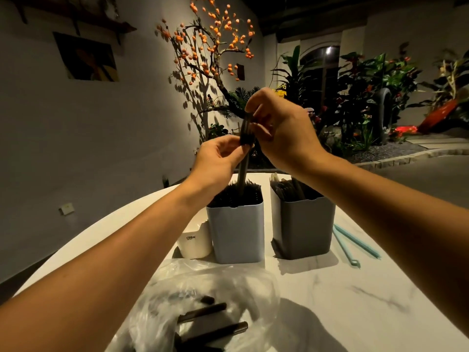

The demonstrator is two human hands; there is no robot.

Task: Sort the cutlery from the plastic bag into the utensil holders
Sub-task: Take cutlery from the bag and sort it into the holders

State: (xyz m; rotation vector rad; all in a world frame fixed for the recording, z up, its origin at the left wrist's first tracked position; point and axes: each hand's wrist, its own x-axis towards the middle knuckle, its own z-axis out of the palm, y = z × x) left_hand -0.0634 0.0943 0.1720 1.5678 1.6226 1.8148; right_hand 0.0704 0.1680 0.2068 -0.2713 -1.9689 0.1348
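1. Both hands are raised above the holders. The left hand (220, 154) pinches a dark piece of cutlery (244, 158) between thumb and fingertips, near its upper part.
2. The right hand (281, 128) has its fingers curled around the top of the same dark cutlery, just above the left hand.
3. The lower end of this cutlery reaches down into the light blue holder (237, 235), which is already full of dark cutlery.
4. Just beside it, on the right, stands the grey holder (303, 228), also with dark cutlery inside; what kind of pieces they are I cannot tell.
5. A small white cup (195, 243) with dark letters stands touching the left side of the light blue holder.
6. The plastic bag (203, 301) lies near the front edge of the white marble table (355, 301), and some dark cutlery handles are visible inside it.
7. Two thin turquoise sticks (352, 243) lie on the table to the right of the grey holder.
8. Behind the table are a wall, a tree with orange fruits (213, 44) and green plants.
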